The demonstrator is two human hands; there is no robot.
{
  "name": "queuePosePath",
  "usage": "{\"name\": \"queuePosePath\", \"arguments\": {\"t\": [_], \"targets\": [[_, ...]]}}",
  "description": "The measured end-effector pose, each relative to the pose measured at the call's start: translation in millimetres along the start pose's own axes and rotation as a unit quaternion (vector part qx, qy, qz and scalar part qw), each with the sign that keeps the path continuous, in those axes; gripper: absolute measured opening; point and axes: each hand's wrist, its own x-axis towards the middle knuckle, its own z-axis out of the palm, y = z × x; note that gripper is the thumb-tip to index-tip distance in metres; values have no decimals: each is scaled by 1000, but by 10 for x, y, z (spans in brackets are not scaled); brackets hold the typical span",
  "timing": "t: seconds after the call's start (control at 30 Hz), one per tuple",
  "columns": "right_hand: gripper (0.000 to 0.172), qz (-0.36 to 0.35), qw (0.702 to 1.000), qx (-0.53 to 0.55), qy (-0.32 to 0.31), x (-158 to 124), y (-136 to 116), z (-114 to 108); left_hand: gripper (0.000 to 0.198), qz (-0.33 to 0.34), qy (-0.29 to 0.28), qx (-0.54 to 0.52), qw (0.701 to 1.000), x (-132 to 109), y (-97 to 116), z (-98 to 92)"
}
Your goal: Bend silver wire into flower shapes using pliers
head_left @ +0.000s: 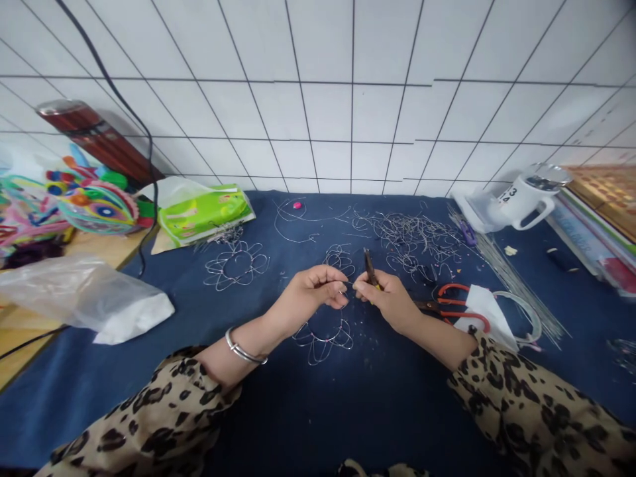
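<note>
My left hand [322, 288] is closed in a pinch on a thin wire, just above a flower-shaped wire ring [325, 341] on the dark blue cloth. Close beside it, my right hand [385, 295] is wrapped around a pair of pliers [368, 265], whose dark jaws point up and away. Its thumb and forefinger come together near the left fingertips, where the fine wire is hard to make out. Partly hidden behind the hands is another looped wire piece [339, 255]. A finished-looking wire flower [237, 266] lies to the left.
A tangle of wire [412, 232] lies at the back right, near straight wires [527, 288] and red-handled scissors [452, 288]. Farther right stands a white mug [529, 199]. At left are a green tissue pack [206, 215], a plastic bag [114, 301] and a black cable [152, 152].
</note>
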Motion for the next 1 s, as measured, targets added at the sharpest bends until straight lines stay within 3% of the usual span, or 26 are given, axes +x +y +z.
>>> {"name": "queuePosePath", "arguments": {"t": [0.37,0.67,0.83,1.0], "targets": [[15,8,998,47,-50,21,-49,-31,18,-42,8,-88,995,27,16,26],[15,7,998,21,-52,17,-57,-13,16,-53,-37,-45,997,35,-14,19],[23,40,989,139,-21,45,-29,-17,17,-50,3,-61,997,41,-15,-18],[22,46,989,139,-23,49,-35,-14,17,-48,21,-63,997,50,-27,-67]]}}
